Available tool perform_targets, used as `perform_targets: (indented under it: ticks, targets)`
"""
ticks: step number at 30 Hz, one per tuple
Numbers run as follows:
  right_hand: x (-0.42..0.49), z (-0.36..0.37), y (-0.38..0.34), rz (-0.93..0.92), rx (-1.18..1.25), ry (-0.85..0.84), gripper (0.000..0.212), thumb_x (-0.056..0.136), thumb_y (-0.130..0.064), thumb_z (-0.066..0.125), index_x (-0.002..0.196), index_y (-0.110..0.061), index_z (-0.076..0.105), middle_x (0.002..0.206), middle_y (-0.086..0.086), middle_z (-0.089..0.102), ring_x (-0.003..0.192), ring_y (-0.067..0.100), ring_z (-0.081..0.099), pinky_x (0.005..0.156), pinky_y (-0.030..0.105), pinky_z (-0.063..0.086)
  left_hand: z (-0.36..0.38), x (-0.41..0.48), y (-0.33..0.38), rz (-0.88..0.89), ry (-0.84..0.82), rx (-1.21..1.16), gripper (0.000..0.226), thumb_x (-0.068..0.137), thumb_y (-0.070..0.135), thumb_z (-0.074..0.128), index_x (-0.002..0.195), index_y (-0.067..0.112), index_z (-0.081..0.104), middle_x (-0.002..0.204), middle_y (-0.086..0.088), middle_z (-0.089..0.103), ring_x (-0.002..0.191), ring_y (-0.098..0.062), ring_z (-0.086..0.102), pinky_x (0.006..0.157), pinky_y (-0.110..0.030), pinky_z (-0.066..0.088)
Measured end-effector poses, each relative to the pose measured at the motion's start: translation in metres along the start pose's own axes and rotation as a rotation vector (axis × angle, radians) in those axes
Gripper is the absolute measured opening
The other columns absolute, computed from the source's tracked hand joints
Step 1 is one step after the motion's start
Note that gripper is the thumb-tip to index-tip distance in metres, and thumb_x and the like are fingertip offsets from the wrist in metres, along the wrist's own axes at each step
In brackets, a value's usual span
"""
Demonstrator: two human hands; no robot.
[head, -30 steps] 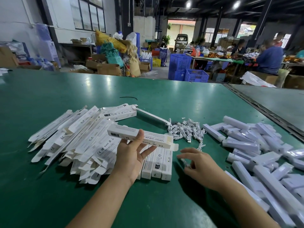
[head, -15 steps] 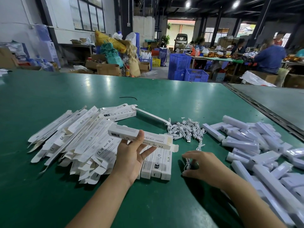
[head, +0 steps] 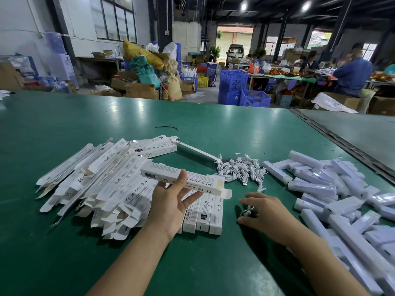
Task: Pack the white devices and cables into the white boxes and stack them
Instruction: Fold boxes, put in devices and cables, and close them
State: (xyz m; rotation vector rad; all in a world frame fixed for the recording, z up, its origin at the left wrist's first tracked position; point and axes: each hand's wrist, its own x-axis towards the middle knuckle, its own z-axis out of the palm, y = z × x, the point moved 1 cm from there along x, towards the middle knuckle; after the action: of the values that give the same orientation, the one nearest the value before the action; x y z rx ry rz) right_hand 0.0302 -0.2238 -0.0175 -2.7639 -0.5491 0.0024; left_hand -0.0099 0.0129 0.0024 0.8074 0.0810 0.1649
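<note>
Your left grip [head: 171,201] grasps one erected box [head: 181,178], its end flap open, above a few closed boxes [head: 205,212] lying side by side on the counter [head: 192,263]. Your right grip [head: 265,212] pinches a coiled cable [head: 248,211]. Judged early stage: flat boxes [head: 96,178], devices [head: 320,182] and the cable pile [head: 239,169] are largely unpacked.

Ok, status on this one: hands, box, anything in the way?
Left hand holds long white printed cardboard box, end flap open. Right hand pinches small coiled white cable on green table. Nothing between cable and open end.
</note>
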Motion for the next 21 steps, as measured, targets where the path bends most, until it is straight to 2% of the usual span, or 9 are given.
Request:
perform_targets:
  ticks: [4, 6, 8, 9, 11, 14, 17, 19, 21]
  targets:
    - [0.0, -0.003, 0.003, 0.002, -0.019, -0.039, 0.059, 0.081, -0.049, 0.073, 0.135, -0.031, 0.057, 0.141, -0.004, 0.052, 0.126, 0.013, 0.051, 0.106, 0.022, 0.034, -0.001, -0.001, -0.001, -0.027, 0.013, 0.012, 0.02, 0.075, 0.022, 0.07, 0.09, 0.014, 0.06, 0.091, -0.011, 0.071, 0.089, -0.024, 0.072, 0.064, -0.034, 0.061]
    - [-0.001, -0.004, 0.001, 0.028, 0.038, 0.031, 0.062, 0.076, -0.047, 0.079, 0.132, -0.028, 0.06, 0.131, -0.003, 0.06, 0.117, 0.01, 0.057, 0.097, 0.016, 0.038, 0.0, -0.002, 0.0, -0.08, 0.023, 0.019, 0.014, 0.077, 0.022, 0.07, 0.084, 0.015, 0.061, 0.087, -0.009, 0.072, 0.084, -0.022, 0.073, 0.06, -0.032, 0.06]
    - [-0.003, -0.004, -0.005, 0.06, 0.262, 0.173, 0.062, 0.07, -0.042, 0.085, 0.127, -0.032, 0.062, 0.119, -0.007, 0.066, 0.102, -0.005, 0.06, 0.084, 0.003, 0.038, 0.0, -0.004, -0.001, -0.164, 0.047, 0.036, 0.009, 0.081, 0.019, 0.067, 0.084, 0.013, 0.061, 0.084, -0.009, 0.074, 0.071, -0.016, 0.072, 0.052, -0.027, 0.057]
    - [-0.005, -0.004, -0.01, 0.068, 0.449, 0.235, 0.058, 0.068, -0.036, 0.087, 0.122, -0.035, 0.064, 0.115, -0.012, 0.067, 0.099, -0.011, 0.06, 0.083, 0.0, 0.039, 0.0, -0.005, -0.002, -0.206, 0.054, 0.059, 0.008, 0.087, 0.018, 0.064, 0.086, 0.011, 0.06, 0.085, -0.009, 0.075, 0.064, -0.014, 0.071, 0.047, -0.025, 0.054]
    - [-0.007, -0.001, -0.023, 0.016, 0.842, 0.305, 0.052, 0.064, -0.024, 0.088, 0.111, -0.034, 0.066, 0.112, -0.014, 0.07, 0.106, -0.006, 0.062, 0.088, 0.008, 0.047, 0.003, -0.008, -0.004, -0.27, 0.013, 0.118, 0.012, 0.094, 0.021, 0.057, 0.094, 0.009, 0.059, 0.095, -0.01, 0.077, 0.056, -0.014, 0.065, 0.042, -0.023, 0.05]
    - [-0.009, 0.005, -0.041, -0.116, 1.134, 0.377, 0.057, 0.059, -0.018, 0.083, 0.113, -0.018, 0.066, 0.115, -0.008, 0.071, 0.116, 0.004, 0.061, 0.085, 0.017, 0.052, 0.006, -0.01, -0.008, -0.346, -0.101, 0.121, 0.017, 0.098, 0.023, 0.052, 0.109, 0.011, 0.056, 0.106, -0.017, 0.075, 0.066, -0.018, 0.068, 0.052, -0.027, 0.057]
    - [-0.009, 0.012, -0.048, -0.177, 1.209, 0.404, 0.059, 0.058, -0.011, 0.082, 0.115, -0.012, 0.063, 0.117, -0.004, 0.07, 0.119, 0.007, 0.06, 0.087, 0.021, 0.053, 0.01, -0.012, -0.011, -0.404, -0.193, 0.13, 0.024, 0.1, 0.023, 0.048, 0.116, 0.008, 0.057, 0.113, -0.02, 0.072, 0.08, -0.022, 0.074, 0.073, -0.039, 0.061]
    - [-0.007, 0.014, -0.048, -0.187, 1.23, 0.405, 0.062, 0.058, -0.008, 0.082, 0.116, -0.01, 0.062, 0.117, -0.002, 0.07, 0.119, 0.01, 0.06, 0.091, 0.024, 0.053, 0.012, -0.014, -0.011, -0.414, -0.233, 0.141, 0.021, 0.1, 0.023, 0.048, 0.105, 0.009, 0.063, 0.115, -0.02, 0.071, 0.087, -0.024, 0.074, 0.082, -0.042, 0.057]
    - [-0.005, 0.015, -0.045, -0.199, 1.222, 0.382, 0.064, 0.058, -0.008, 0.083, 0.119, -0.011, 0.061, 0.119, -0.002, 0.07, 0.12, 0.011, 0.06, 0.093, 0.021, 0.05, 0.013, -0.015, -0.011, -0.411, -0.242, 0.151, 0.029, 0.096, 0.023, 0.05, 0.085, 0.012, 0.074, 0.109, -0.019, 0.074, 0.085, -0.023, 0.074, 0.072, -0.035, 0.059]
